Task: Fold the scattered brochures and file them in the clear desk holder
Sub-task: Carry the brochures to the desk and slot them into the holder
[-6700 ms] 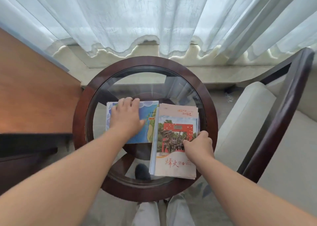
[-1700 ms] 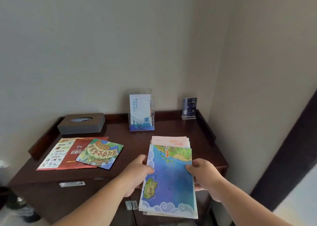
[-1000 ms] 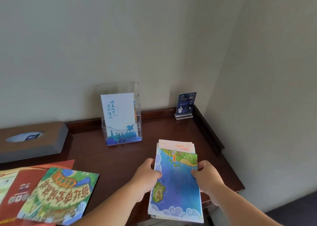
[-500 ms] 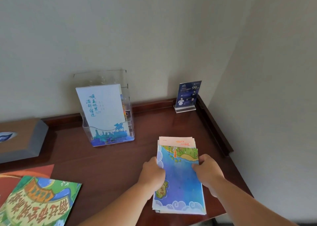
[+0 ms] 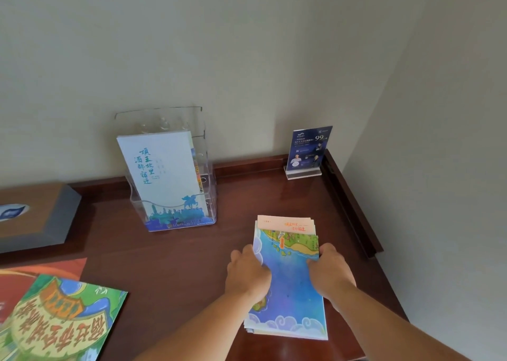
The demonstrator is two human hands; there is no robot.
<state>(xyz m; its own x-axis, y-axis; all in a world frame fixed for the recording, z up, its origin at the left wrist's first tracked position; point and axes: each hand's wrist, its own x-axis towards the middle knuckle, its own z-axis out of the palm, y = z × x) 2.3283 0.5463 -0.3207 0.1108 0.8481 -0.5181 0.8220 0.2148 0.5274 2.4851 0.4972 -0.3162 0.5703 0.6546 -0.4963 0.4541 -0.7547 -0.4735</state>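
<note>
A stack of folded brochures [image 5: 289,281], with a blue sea map on top, lies on the dark wooden desk [image 5: 175,262] at the right. My left hand [image 5: 248,271] grips its left edge and my right hand [image 5: 330,271] grips its right edge. A pale orange brochure [image 5: 285,222] sticks out at the stack's far end. The clear desk holder [image 5: 175,168] stands against the wall to the left of the stack, with a white and blue brochure [image 5: 162,176] in its front slot.
A green and orange brochure [image 5: 57,322] lies on a red one [image 5: 16,284] at the desk's near left. A grey tissue box [image 5: 33,215] sits at the far left. A small blue sign [image 5: 307,152] stands in the back right corner by the desk's raised rim [image 5: 354,209].
I carried the stack from a round glass table to this desk. Over the last second it came down to lie on the desk, both hands still on its edges, and the view moved closer.
</note>
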